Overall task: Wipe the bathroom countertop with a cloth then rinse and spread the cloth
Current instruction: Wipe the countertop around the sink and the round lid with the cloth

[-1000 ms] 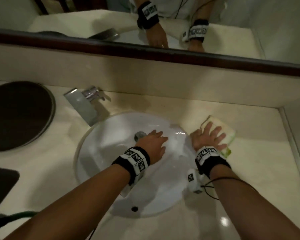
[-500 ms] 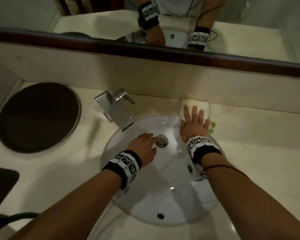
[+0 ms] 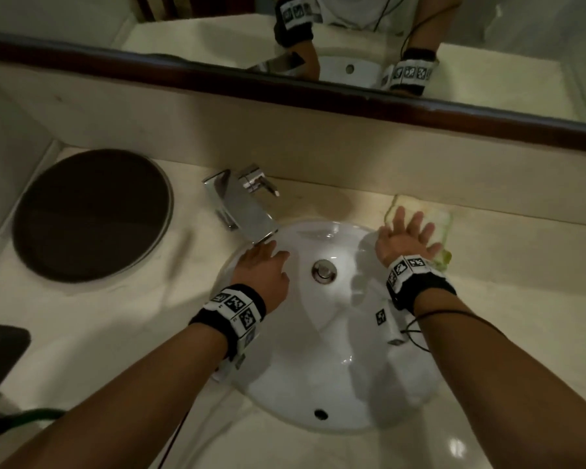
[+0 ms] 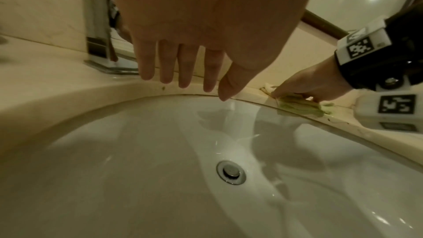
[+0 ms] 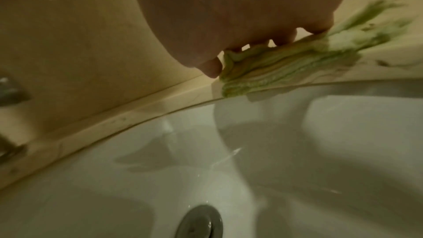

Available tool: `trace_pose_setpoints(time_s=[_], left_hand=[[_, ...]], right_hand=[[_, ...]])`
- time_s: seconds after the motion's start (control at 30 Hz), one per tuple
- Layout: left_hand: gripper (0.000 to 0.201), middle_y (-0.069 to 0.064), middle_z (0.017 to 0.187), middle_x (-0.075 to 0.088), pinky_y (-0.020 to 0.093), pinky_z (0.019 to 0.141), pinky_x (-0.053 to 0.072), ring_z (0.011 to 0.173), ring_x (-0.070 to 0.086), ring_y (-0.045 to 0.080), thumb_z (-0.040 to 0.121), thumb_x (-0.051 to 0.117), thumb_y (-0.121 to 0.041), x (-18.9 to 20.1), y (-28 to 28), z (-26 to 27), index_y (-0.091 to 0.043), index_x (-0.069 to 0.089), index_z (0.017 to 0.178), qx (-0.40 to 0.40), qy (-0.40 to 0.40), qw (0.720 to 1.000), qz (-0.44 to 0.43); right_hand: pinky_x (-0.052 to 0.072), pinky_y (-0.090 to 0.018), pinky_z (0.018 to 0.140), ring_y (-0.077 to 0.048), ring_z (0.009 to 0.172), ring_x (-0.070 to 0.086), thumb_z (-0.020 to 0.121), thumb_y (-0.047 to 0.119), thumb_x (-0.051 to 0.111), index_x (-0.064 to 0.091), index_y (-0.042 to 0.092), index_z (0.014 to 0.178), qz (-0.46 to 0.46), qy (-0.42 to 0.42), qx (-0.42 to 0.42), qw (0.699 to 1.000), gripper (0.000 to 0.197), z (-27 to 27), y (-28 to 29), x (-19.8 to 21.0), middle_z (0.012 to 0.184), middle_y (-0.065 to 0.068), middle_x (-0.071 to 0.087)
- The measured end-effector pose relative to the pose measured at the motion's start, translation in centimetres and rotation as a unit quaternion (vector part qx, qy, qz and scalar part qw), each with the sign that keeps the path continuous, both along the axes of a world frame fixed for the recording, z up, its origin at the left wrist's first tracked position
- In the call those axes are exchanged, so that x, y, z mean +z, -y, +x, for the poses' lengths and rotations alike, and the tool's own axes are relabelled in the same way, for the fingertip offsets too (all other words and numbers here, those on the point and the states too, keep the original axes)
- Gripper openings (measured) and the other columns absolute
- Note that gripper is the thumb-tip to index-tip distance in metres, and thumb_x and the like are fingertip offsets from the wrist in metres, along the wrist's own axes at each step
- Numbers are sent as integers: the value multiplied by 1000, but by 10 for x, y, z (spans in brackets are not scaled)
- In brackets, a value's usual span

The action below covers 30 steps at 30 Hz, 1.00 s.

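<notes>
The cloth (image 3: 427, 214) lies flat on the tabletop (image 3: 521, 299), at the basin's (image 3: 318, 384) far right rim, near the back wall. The right hand (image 3: 403, 236) presses on it with fingers straight and spread. The left hand (image 3: 264, 269) hovers over the basin's left side, fingers extended and relaxed, holding nothing, just beside the faucet (image 3: 241, 204). The drain (image 3: 323, 270) sits between both hands.

I am counting two hands, left (image 3: 264, 265) and right (image 3: 401, 238), one cloth (image 3: 433, 216) under my right palm, one sink (image 3: 335, 384), one faucet (image 3: 241, 204), one round tray (image 3: 92, 214).
</notes>
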<state>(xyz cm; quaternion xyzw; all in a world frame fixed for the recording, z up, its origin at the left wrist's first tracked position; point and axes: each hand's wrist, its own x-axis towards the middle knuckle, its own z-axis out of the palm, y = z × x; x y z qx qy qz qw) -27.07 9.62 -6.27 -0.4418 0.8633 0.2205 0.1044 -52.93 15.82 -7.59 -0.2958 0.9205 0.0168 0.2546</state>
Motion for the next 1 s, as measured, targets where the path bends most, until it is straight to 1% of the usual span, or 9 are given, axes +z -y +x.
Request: trace_pose_setpoints(time_s=[0.13,0.2,0.27,0.37,0.47,0.53,0.67,0.83,1.0], left_hand=[[51,9,152,34,37,113,29,140,30,28,92,47,-29,6,5,29,-20,42,142,9,14,998,-62],[51,10,154,30,37,114,27,141,27,29,93,45,-30,11,8,42,-20,39,143,24,42,997,-66],[53,10,155,25,42,115,26,142,23,29,93,46,-30,14,11,55,-20,36,144,53,62,995,-62],[61,6,155,21,49,109,33,141,21,27,89,47,-26,12,11,74,-22,27,147,104,70,992,-28],[67,-2,159,9,47,111,33,146,11,25,90,46,-21,7,9,86,-25,19,150,127,73,989,30],[69,-3,161,5,45,112,33,147,6,25,89,45,-20,5,8,88,-26,15,151,118,77,989,32],[70,-2,162,2,42,112,31,148,6,26,91,44,-25,9,12,88,-26,11,153,103,101,988,50],[74,3,162,-2,47,112,33,147,4,31,90,45,-32,7,13,85,-22,8,153,85,124,987,53],[78,4,161,-6,51,113,30,147,-1,34,89,45,-34,5,13,86,-22,3,153,76,133,986,68]], right_hand=[[-6,-58,116,-34,147,-13,101,40,20,-9,32,153,6,-5,67,998,60,36,30,0,161,-4,-18],[-6,-58,116,-34,147,-16,102,36,21,-11,33,153,7,-1,107,994,60,63,51,-1,161,-4,-19],[-5,-59,116,-35,146,-18,103,34,21,-13,34,152,9,1,157,988,60,93,69,-2,160,-4,-22],[-7,-57,114,-36,146,-19,103,34,19,-15,36,151,0,-2,217,976,59,126,83,-5,159,-4,-24],[-7,-54,116,-32,146,-19,103,38,17,-18,37,150,10,-8,233,972,58,124,81,-6,159,-2,-25],[-5,-53,118,-27,147,-18,103,40,15,-17,38,150,18,-14,245,969,57,112,76,-6,159,2,-25],[-3,-51,119,-26,148,-13,101,43,15,-13,36,152,30,-15,191,981,58,80,57,-2,160,3,-21],[-1,-54,119,-31,148,-11,99,55,15,-10,31,153,23,-16,147,989,64,43,34,2,161,-3,-18],[1,-59,117,-38,147,-9,100,40,23,-8,27,154,9,-49,125,991,63,62,49,-7,162,-7,-15]])
